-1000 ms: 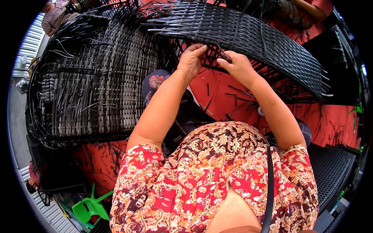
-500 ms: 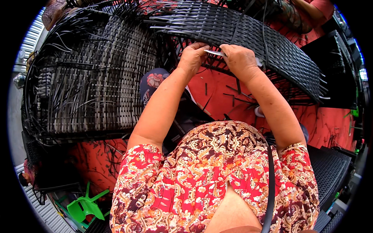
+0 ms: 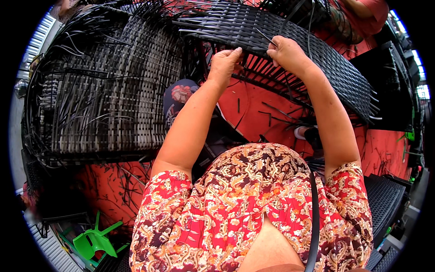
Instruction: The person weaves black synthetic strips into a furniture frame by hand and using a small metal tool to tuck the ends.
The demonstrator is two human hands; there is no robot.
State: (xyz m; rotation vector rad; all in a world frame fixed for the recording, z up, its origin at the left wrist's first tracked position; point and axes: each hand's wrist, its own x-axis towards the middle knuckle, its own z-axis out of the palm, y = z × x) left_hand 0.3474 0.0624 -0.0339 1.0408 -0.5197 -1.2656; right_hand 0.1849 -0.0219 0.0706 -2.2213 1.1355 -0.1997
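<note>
A long woven panel [image 3: 290,34] of black flat strips slants from upper left to right in front of me, with loose strip ends at both ends. My left hand [image 3: 223,65] is closed at its near edge, thumb and fingers pinching there. What it grips looks like a strip end, mostly hidden by the fingers. To the right, my right hand [image 3: 287,53] is closed round a thin knife [image 3: 266,37], its narrow blade pointing up and left over the weave. The fist hides the handle.
A large grey-black woven piece [image 3: 108,90] with loose strips stands at left. Cut strips litter the red floor [image 3: 253,99]. A green plastic chair [image 3: 96,242] lies lower left; dark woven furniture [image 3: 385,197] is at right. Another person's arm [image 3: 360,11] shows at upper right.
My right hand has moved up and right, away from the left hand. The blade, earlier between both hands, now points upward over the panel. My left hand stays near the same edge.
</note>
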